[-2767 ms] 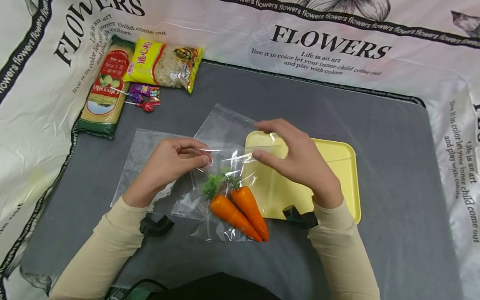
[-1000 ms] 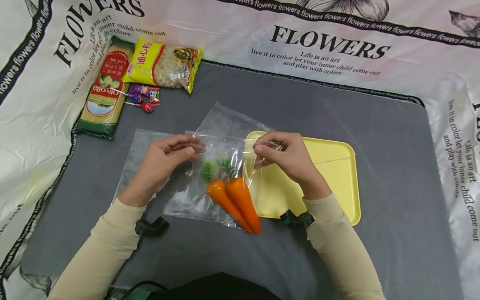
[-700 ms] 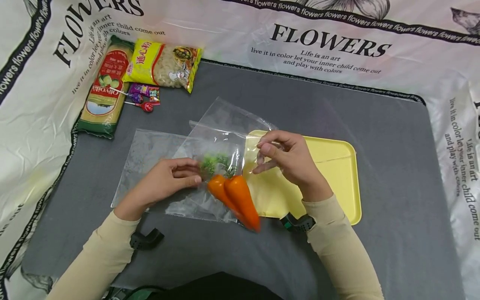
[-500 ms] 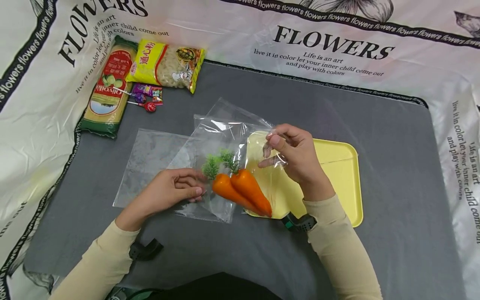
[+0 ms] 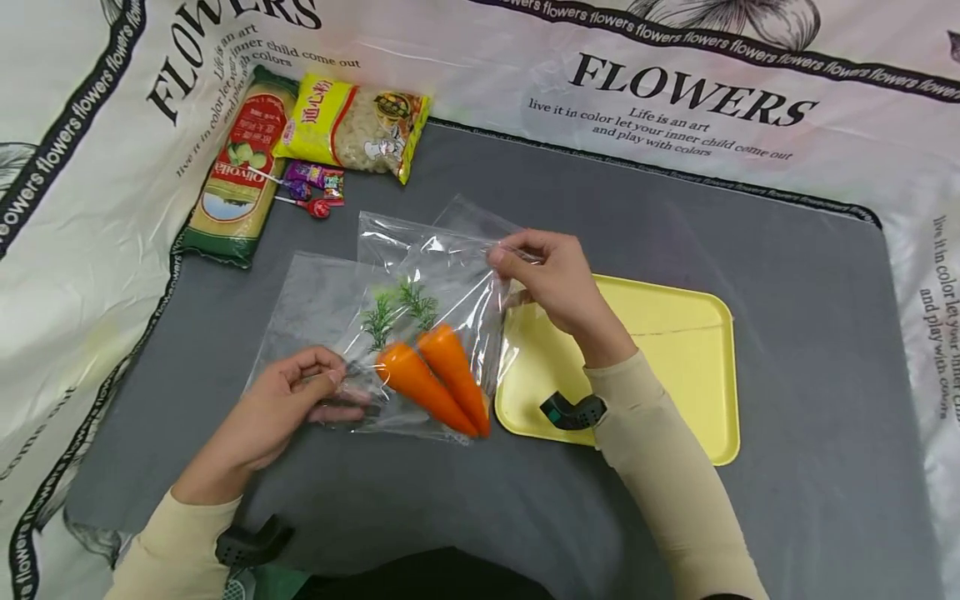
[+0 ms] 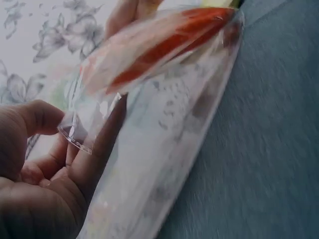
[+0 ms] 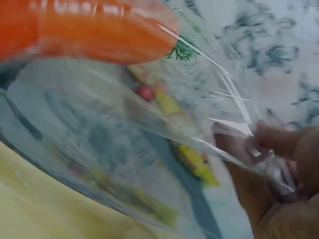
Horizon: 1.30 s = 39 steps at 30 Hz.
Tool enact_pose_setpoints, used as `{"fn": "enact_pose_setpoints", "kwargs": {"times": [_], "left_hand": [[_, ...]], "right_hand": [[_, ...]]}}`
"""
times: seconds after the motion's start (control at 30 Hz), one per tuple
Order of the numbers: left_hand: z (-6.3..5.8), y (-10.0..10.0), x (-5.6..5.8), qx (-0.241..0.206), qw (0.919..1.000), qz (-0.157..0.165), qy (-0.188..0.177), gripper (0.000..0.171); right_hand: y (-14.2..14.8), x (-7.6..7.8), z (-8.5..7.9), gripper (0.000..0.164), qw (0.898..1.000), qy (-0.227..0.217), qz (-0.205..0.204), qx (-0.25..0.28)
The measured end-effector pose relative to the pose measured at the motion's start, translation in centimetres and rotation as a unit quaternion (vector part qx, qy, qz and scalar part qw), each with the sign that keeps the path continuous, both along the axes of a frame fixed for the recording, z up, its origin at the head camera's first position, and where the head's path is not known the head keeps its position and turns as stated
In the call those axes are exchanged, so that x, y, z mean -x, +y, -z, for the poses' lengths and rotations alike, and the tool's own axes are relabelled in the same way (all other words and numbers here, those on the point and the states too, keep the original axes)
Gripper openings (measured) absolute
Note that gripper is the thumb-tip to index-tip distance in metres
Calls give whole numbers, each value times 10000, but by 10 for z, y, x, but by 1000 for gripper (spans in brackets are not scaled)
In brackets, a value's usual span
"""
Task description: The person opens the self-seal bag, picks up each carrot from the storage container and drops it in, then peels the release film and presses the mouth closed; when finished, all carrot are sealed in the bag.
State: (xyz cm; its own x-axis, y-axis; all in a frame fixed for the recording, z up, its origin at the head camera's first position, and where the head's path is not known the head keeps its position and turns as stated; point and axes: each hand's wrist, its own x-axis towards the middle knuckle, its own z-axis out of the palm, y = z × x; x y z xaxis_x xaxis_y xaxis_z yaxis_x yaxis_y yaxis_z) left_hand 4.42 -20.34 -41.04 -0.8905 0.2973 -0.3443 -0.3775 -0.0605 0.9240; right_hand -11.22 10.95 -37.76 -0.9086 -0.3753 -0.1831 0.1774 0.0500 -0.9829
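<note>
Two orange toy-like carrots with feathery green tops lie side by side inside a clear plastic bag. My right hand pinches the bag's upper right corner; in the right wrist view the film bunches between thumb and fingers. At the lower left, my left hand holds a bag corner between thumb and fingers, as the left wrist view shows. The held bag is tilted above the table and overlaps other clear bags lying flat beneath it.
A yellow tray sits right of the bag, partly under my right forearm. Back left are a green-and-red pasta pack, a yellow pasta bag and several wrapped candies. A grey cloth covers the table.
My left hand has gone from the bag's top edge down to its lower left corner. The bag with the carrots has shifted left and up, my right hand with it.
</note>
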Motion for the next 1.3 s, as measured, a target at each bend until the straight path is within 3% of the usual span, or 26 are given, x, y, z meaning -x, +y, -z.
{"fn": "enact_pose_setpoints", "kwargs": {"times": [0.1,0.2,0.3,0.37,0.4,0.47,0.5,0.53,0.6,0.67,0.73,0.83,0.93,1.0,1.07,1.17,1.3], "left_hand": [[6,-5,-2,-323,9988,-157,-325,32],[11,-6,-2,110,9988,-217,-433,29],[11,-4,-3,811,9958,-113,-420,29],[8,-3,-4,1559,9876,78,-166,30],[5,-2,-4,1986,9799,213,7,32],[-3,1,-6,2988,9517,506,497,38],[-7,2,-7,3592,9279,632,768,41],[-12,3,-8,4193,8991,717,1035,45],[-21,7,-10,4987,8496,817,1511,52],[-28,11,-8,5354,8134,915,2083,57],[-31,15,-1,5421,7868,1056,2754,62],[-30,25,24,5294,7527,1453,3634,70],[-24,38,57,5361,7268,1920,3841,77],[-19,45,77,5469,7155,2213,3741,80],[-11,50,92,5579,7107,2467,3503,84],[1,51,105,5653,7169,2760,3004,91],[11,46,109,5688,7209,2964,2627,93]], "right_hand": [[-10,9,14,21,9974,135,-309,-643],[-17,16,25,16,9854,602,-505,-1508],[-19,19,30,16,9552,1315,-588,-2585],[-19,18,26,21,9311,1759,-566,-3145],[-18,16,23,25,9220,1937,-541,-3310],[-12,12,16,33,9147,2198,-462,-3360],[-8,8,12,36,9112,2374,-404,-3342],[-3,5,7,39,9060,2572,-342,-3344],[7,-3,-3,41,8948,2978,-298,-3314],[14,-11,-11,40,8803,3367,-415,-3317],[16,-17,-16,40,8630,3729,-716,-3332],[3,-22,-11,48,8265,4043,-1409,-3655],[-19,-26,3,68,7835,3853,-2057,-4419],[-33,-30,15,77,7609,3486,-2343,-4946],[-42,-33,25,81,7435,3077,-2516,-5377],[-49,-35,35,81,7258,2743,-2640,-5729],[-49,-33,41,85,6969,2691,-2762,-6047]]}}
